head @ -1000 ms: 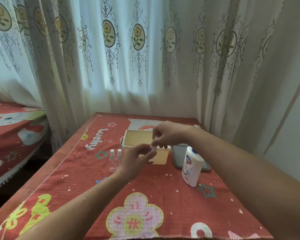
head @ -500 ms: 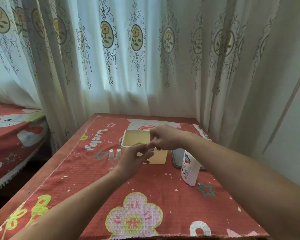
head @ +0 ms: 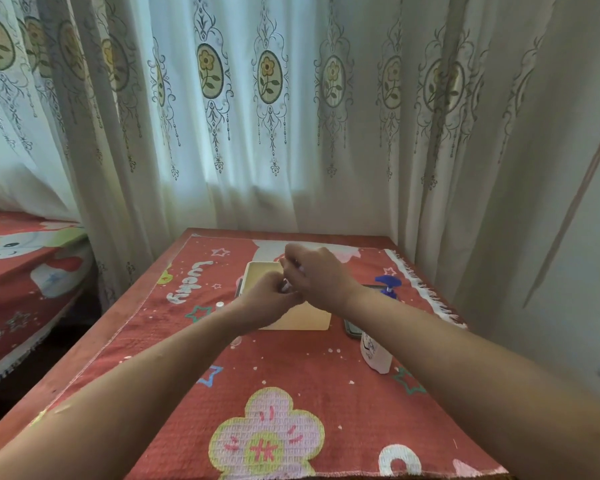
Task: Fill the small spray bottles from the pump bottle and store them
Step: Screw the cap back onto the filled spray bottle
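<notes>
Cream plastic storage box [head: 257,276] looks empty; both hands, left [head: 269,301] and right [head: 317,275], pinch one small clear spray bottle [head: 286,287], filling unfinished.

Under both forearms lay a red cloth [head: 326,382] of coarse waffle weave, matt, with a frayed white fringe along the edge beyond the right hand [head: 321,277]. Just behind the left hand [head: 269,301] stood a cream box [head: 302,318], smooth and matt, seemingly plastic. Under the right forearm stood a pump bottle [head: 376,358] of white plastic with a slight sheen and a glossy blue pump head. Beside it a dark tray [head: 352,329] looked smooth and shiny. Far beyond the hands hung thin, soft curtains [head: 267,133], patterned and matt.
</notes>
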### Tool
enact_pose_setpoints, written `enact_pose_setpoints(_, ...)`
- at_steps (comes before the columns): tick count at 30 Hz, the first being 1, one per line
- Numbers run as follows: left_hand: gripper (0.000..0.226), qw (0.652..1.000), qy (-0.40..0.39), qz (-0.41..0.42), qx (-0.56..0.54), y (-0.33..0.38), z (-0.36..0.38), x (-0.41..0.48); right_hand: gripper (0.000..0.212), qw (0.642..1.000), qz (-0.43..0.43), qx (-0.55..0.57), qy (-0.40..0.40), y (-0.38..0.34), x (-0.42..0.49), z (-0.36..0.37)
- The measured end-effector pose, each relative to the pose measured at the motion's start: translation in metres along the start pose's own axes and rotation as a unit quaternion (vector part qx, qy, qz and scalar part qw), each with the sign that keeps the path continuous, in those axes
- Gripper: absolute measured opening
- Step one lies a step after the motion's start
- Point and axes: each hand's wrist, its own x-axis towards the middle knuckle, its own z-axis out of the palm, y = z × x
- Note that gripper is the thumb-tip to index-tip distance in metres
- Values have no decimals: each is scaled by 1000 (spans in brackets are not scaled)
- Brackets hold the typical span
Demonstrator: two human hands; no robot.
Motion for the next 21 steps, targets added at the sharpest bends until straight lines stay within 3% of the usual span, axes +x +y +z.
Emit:
enact_pose_setpoints(3, 36, 972, 116, 31, 199, -1, -2, 12, 13, 981, 149, 119, 45, -5, 6, 8)
enact_pose_setpoints(6, 25, 894, 170, 44, 412, 1, 0, 17, 18, 920, 311, 233, 49, -7, 12, 18)
enact_pose_setpoints(8, 19, 859, 178, 71, 475, -2, 1, 18, 17, 878, 388, 280, 13, -5, 9, 24)
enact_pose_setpoints(10, 19, 867, 153, 67, 470, -9, -1, 18, 17, 844, 427, 323, -30, -2, 5, 24)
enact_pose_setpoints(12, 26, 909, 107, 17, 402, -16, -4, 21, 28, 823, 432, 360, -80, -1, 6, 17)
enact_pose_setpoints(13, 29, 944, 76, -17, 321, -17, -5, 21, 34, 838, 411, 345, -99, 0, 7, 11)
enact_pose_setpoints(14, 30, 974, 37, -53, 218, -18, -8, 21, 38, 876, 365, 294, -110, 3, 9, 7)
enact_pose_setpoints(16, 35, 994, -29, -100, 37, -17, -13, 20, 35, 955, 228, 148, -116, 10, 9, 0)
enact_pose_setpoints(17, 37, 993, -49, -106, -5, -17, -16, 19, 31, 975, 165, 100, -113, 12, 7, -1)
enact_pose_setpoints(21, 34, 983, -118, -121, -69, -9, -19, 15, 17, 985, 97, 105, -93, 14, 5, -6)
